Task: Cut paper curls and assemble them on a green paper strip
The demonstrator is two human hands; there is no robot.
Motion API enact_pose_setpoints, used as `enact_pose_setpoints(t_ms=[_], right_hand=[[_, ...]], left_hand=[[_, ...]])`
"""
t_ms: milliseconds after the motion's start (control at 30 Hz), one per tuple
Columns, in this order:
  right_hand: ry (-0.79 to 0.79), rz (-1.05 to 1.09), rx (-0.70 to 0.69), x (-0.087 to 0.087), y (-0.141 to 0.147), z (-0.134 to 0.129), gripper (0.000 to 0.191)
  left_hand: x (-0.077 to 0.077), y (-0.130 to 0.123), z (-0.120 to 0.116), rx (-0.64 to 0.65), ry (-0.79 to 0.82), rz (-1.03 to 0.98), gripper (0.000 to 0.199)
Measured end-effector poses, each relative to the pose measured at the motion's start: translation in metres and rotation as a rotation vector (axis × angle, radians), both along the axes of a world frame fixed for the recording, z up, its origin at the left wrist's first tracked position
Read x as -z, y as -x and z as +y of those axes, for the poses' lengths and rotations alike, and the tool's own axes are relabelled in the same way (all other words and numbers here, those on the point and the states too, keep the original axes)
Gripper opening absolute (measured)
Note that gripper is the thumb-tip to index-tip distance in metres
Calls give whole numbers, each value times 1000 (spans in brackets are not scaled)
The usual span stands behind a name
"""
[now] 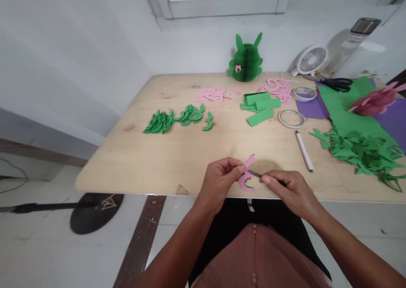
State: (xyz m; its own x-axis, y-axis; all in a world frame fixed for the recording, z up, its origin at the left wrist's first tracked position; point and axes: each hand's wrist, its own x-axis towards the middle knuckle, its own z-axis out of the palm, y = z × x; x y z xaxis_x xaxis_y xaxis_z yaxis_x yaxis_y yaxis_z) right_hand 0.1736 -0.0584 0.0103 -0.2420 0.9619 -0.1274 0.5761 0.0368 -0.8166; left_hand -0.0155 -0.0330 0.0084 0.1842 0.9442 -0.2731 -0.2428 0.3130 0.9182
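Between the thumb and fingers of my left hand point(223, 176) is a pink curvy paper cutout point(243, 182), held just above the front edge of the table. A little green shows along its inner curve. My right hand point(290, 188) is closed around a slim, dark, pointed tool point(254, 174); its exact kind is hard to make out. The tool's tip reaches the cutout beside my left fingertips. A white pen point(303, 151) lies on the table beyond my right hand.
Green curved cutouts point(160, 122) lie left, with pink cutouts point(212, 94) and green strips point(258, 105) farther back. Tape rolls point(291, 126), green scraps point(361, 150), scissors point(336, 84) and purple paper point(312, 109) are right. A green paper figure point(247, 61), small fan point(312, 58) and bottle point(352, 47) stand behind.
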Motion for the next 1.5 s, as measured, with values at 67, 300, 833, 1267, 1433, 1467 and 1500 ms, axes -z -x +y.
enact_pose_setpoints(t_ms=[67,300,833,1267,1433,1467,1500], right_hand=[[10,8,0,0,-1,0,46],[56,69,58,0,-3,-1,47],[-37,-1,14,-2,-3,-4,40],[-84,-39,22,-2,-2,-6,41],[-96,-52,18,-3,-3,-5,41],[-97,-55,19,-3,-3,-5,41],[-94,-55,19,-3,-3,-5,41]], left_hand=[[-1,1,0,11,-3,-5,15],[-6,2,-1,42,10,-16,18],[-6,1,0,30,9,-33,17],[-7,0,0,41,15,-42,18],[-7,-1,0,42,14,-59,18],[-7,-1,0,42,13,-62,17],[-7,-1,0,44,10,-63,17]])
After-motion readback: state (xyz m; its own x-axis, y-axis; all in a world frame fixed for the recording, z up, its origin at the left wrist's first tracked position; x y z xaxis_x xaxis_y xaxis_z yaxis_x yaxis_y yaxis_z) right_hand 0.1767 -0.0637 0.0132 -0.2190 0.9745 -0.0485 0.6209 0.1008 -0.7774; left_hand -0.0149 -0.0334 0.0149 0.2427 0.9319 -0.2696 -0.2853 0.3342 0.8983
